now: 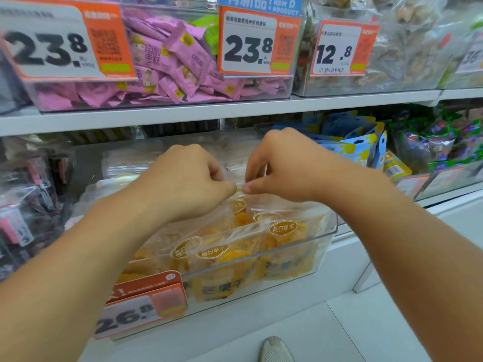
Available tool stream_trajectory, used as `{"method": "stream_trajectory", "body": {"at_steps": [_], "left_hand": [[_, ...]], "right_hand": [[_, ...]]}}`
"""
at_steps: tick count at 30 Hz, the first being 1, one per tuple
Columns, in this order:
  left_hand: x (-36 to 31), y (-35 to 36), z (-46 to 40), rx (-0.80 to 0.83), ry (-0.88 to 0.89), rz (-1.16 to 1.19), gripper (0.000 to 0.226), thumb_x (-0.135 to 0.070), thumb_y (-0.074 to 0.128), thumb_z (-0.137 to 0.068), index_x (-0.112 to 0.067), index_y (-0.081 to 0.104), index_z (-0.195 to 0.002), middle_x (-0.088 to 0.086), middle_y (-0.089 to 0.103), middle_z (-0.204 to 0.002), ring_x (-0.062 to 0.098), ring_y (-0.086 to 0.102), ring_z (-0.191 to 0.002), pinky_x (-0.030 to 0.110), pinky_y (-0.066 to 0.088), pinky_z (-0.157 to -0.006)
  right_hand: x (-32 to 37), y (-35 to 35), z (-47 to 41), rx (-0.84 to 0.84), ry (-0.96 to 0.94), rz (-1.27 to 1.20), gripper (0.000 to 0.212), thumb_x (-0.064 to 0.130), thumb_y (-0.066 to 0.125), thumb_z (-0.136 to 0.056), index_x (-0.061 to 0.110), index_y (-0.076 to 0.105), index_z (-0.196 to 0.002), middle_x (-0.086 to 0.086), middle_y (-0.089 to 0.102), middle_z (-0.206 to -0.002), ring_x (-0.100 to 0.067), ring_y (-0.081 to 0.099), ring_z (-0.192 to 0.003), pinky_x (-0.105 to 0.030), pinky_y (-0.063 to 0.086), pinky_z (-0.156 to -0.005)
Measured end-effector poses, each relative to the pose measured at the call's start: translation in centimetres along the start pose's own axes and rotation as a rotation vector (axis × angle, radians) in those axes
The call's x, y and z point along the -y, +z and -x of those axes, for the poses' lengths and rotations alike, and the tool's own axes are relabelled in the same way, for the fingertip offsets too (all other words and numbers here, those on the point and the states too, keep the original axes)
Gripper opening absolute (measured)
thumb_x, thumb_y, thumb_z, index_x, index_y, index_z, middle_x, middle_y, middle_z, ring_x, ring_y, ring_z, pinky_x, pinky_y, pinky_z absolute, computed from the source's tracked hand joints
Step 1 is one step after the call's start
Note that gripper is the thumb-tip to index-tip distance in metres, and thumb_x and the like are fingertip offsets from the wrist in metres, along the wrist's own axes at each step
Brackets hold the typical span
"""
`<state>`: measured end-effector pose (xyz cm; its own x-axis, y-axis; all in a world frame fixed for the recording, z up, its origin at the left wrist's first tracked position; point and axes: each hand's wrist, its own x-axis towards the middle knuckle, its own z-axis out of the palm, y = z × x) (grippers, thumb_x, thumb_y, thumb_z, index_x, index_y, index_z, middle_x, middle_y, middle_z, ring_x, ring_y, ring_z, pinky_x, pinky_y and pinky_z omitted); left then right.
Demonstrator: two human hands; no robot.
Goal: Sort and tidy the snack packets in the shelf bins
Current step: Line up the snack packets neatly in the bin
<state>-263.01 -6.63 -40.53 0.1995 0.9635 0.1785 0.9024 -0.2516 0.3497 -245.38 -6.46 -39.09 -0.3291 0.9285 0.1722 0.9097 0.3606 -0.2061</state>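
Mango packets in clear wrappers with orange fruit fill the near clear bin on the lower shelf, at the centre of the scene. Both hands are raised just above the packets, meeting at the middle. The left hand has its fingers curled, thumb and forefinger pinching the top edge of a clear packet; the right hand pinches the same edge from the right, the two thumbs almost touching. An orange price tag hangs on the bin's front left. On the far upper shelf, a bin of pink packets sits left of centre. Blue packets stand to the right.
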Motion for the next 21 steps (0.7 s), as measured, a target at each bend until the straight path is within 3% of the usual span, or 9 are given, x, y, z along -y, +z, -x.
{"method": "stream_trajectory", "body": {"at_steps": [2, 5, 9, 12, 15, 18, 21], "left_hand": [[0.8, 0.1, 0.1, -0.046, 0.036, -0.028, 0.031, -0.046, 0.062, -0.091, -0.024, 0.073, -0.072, -0.014, 0.059, -0.079, 0.010, 0.056, -0.084, 0.029, 0.043, -0.072], [2.0, -0.2, 0.5, 0.093, 0.079, -0.058, 0.044, -0.053, 0.040, -0.100, -0.025, 0.074, -0.095, -0.009, 0.048, -0.124, 0.016, 0.044, -0.120, 0.033, 0.036, -0.099], [2.6, -0.4, 1.3, 0.190, 0.099, -0.069, 0.058, -0.060, 0.030, -0.098, -0.019, 0.071, -0.095, -0.007, 0.042, -0.143, 0.013, 0.047, -0.124, 0.032, 0.037, -0.102], [3.0, -0.9, 1.2, 0.164, 0.104, -0.091, 0.048, -0.059, 0.043, -0.094, -0.021, 0.073, -0.097, -0.009, 0.048, -0.140, 0.012, 0.047, -0.123, 0.028, 0.036, -0.101], [3.4, -0.9, 0.7, 0.130, 0.107, -0.112, 0.026, -0.039, 0.056, -0.096, -0.021, 0.074, -0.092, -0.007, 0.059, -0.126, 0.016, 0.055, -0.113, 0.036, 0.045, -0.098], [3.6, -0.6, 0.3, 0.111, 0.075, -0.154, 0.026, -0.037, 0.059, -0.096, -0.021, 0.075, -0.084, -0.002, 0.068, -0.111, 0.021, 0.060, -0.106, 0.041, 0.050, -0.094], [3.0, -0.7, 0.3, 0.101, 0.052, -0.214, 0.029, -0.043, 0.057, -0.097, -0.028, 0.068, -0.074, -0.006, 0.068, -0.098, 0.023, 0.061, -0.097, 0.036, 0.050, -0.082]], "right_hand": [[0.8, 1.0, -0.9, 0.025, 0.014, 0.059, 0.013, 0.040, 0.083, -0.076, 0.033, 0.073, -0.081, 0.008, 0.063, -0.084, -0.016, 0.064, -0.079, -0.037, 0.057, -0.075], [1.1, 1.2, -1.6, -0.008, 0.052, 0.147, 0.021, 0.030, 0.084, -0.074, 0.032, 0.064, -0.068, 0.008, 0.058, -0.081, -0.020, 0.064, -0.079, -0.032, 0.051, -0.066], [2.0, 1.7, -1.7, -0.070, 0.041, 0.240, 0.031, 0.022, 0.080, -0.076, 0.029, 0.053, -0.063, 0.007, 0.055, -0.078, -0.024, 0.061, -0.085, -0.032, 0.040, -0.061], [2.5, 2.1, -1.8, -0.080, 0.026, 0.265, 0.032, 0.019, 0.080, -0.076, 0.028, 0.052, -0.063, 0.009, 0.053, -0.076, -0.024, 0.061, -0.083, -0.032, 0.040, -0.061], [2.4, 2.5, -2.3, -0.075, 0.032, 0.246, 0.033, 0.014, 0.080, -0.076, 0.028, 0.053, -0.064, 0.009, 0.056, -0.076, -0.024, 0.062, -0.082, -0.029, 0.036, -0.055], [2.5, 2.2, -2.3, -0.037, 0.040, 0.196, 0.027, 0.008, 0.078, -0.076, 0.026, 0.061, -0.062, 0.005, 0.060, -0.073, -0.025, 0.064, -0.081, -0.031, 0.046, -0.062], [2.0, 0.5, -1.7, -0.026, 0.048, 0.133, 0.017, 0.010, 0.085, -0.072, 0.023, 0.074, -0.071, 0.006, 0.062, -0.071, -0.018, 0.066, -0.075, -0.029, 0.052, -0.070]]}}
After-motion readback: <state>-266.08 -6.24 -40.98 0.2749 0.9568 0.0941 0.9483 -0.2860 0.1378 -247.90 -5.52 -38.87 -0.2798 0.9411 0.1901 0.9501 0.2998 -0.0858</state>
